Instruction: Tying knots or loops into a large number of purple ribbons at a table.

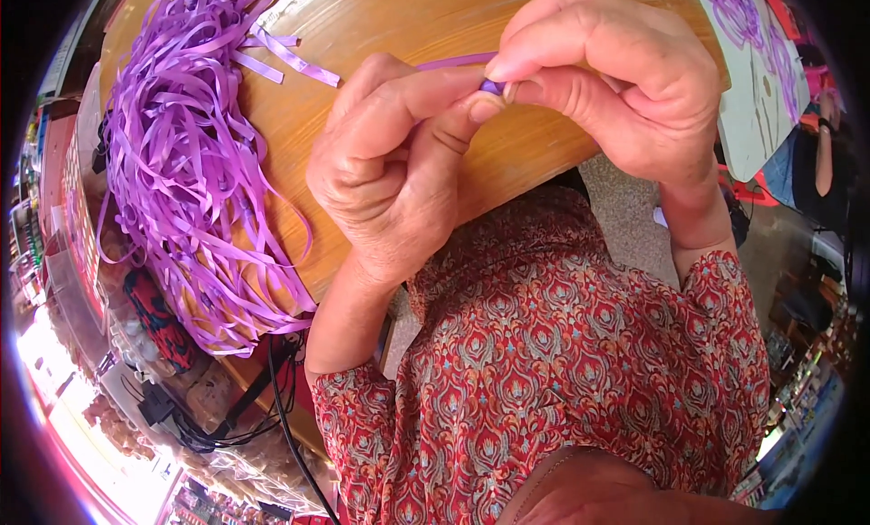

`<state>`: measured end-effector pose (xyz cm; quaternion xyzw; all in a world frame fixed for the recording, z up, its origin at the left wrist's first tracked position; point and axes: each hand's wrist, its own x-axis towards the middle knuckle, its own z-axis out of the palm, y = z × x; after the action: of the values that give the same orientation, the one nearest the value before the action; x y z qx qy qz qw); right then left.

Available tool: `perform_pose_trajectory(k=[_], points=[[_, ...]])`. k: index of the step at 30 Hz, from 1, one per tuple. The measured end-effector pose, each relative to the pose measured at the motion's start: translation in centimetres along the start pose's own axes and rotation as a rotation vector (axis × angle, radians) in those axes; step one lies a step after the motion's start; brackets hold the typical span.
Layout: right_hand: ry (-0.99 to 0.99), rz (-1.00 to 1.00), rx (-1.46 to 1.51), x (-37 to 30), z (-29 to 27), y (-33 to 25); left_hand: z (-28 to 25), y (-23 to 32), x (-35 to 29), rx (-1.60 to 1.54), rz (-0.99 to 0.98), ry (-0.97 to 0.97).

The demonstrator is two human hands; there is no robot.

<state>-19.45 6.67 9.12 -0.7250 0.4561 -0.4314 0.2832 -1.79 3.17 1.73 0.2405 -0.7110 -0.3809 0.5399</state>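
My left hand [390, 153] and my right hand [607, 76] meet over the wooden table, their fingertips almost touching. Thumb and forefinger of each hand pinch a purple ribbon [492, 87], which looks folded or knotted into a small lump between them. A length of the same ribbon runs behind the fingers toward the left hand; its ends are hidden. To the left of my left hand lies a large tangled heap of purple ribbons [186, 126], hanging over the table's edge. A few short ribbon ends [294, 61] stick out from the heap toward my left hand.
The wooden table [535, 176] spans the top. At the far right is a pale board or tabletop [757, 131] with more purple ribbon, and a person [811, 162] sits beyond it. Black cables [195, 434] and plastic bags [240, 480] lie low at the left.
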Motion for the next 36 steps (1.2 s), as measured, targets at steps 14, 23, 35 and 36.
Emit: perform_pose_trajectory(k=[14, 23, 35, 36], points=[[0.151, 0.097, 0.261, 0.1, 2.2, 1.0, 0.2, 0.3, -0.1, -0.346, -0.27, 0.191], [0.189, -0.272, -0.182, -0.4, 2.5, 3.9, 0.6, 0.0, -0.3, -0.395, -0.324, 0.214], [0.104, -0.318, -0.261, -0.8, 1.8, 4.3, 0.7, -0.3, 0.0, 0.114, -0.009, 0.085], [0.081, -0.287, -0.245, -0.8, 1.7, 4.2, 0.7, -0.3, 0.0, 0.134, 0.002, 0.084]])
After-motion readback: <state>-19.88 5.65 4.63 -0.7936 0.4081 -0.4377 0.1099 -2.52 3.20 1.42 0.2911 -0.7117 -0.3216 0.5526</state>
